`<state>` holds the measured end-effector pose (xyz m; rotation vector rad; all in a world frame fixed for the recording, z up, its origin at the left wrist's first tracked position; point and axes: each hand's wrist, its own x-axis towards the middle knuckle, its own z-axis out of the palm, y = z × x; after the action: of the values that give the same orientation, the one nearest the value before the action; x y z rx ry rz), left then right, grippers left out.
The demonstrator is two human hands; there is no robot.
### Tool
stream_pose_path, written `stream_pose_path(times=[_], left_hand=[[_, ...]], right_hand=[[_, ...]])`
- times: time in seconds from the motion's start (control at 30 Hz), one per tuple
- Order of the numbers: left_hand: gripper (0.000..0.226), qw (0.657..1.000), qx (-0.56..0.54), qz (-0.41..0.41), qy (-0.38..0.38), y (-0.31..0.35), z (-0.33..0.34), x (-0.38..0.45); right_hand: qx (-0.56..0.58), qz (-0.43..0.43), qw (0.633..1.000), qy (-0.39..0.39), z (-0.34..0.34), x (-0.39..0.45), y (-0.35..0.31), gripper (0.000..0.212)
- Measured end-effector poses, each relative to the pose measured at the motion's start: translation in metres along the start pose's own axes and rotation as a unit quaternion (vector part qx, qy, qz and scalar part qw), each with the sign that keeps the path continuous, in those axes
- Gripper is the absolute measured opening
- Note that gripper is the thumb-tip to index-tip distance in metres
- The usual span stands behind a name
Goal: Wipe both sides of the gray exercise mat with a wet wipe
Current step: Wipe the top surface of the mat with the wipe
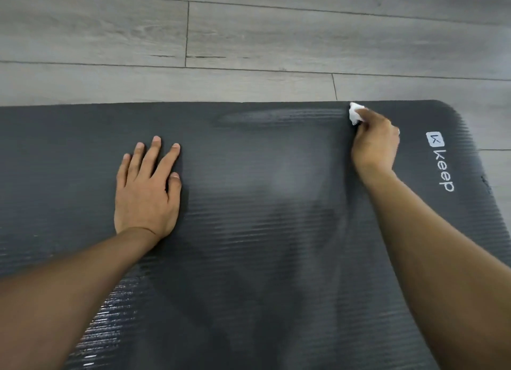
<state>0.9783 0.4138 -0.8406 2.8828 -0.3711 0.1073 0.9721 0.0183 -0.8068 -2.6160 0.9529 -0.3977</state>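
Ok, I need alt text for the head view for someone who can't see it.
The right hand presses a crumpled white wet wipe near the far edge of a dark gray ribbed mat, beside its printed logo. The left hand lies flat on the mat, on a gray wood-look floor.

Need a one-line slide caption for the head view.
Left hand flat on the gray mat; right hand wipes its far edge with a wet wipe.
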Motion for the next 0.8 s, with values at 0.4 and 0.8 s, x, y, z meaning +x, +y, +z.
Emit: stream_pose_path(times=[0.4,0.8], left_hand=[[0.055,1.0,-0.007,0.009,-0.004,-0.004,-0.001,-0.002],[0.055,1.0,-0.003,0.002,0.004,-0.002,0.001,-0.001]], right_hand=[[0.154,-0.317,0.914,-0.201,0.053,-0.106,-0.175,0.029],[0.143,0.01,0.989,-0.042,0.027,-0.098,-0.099,0.029]])
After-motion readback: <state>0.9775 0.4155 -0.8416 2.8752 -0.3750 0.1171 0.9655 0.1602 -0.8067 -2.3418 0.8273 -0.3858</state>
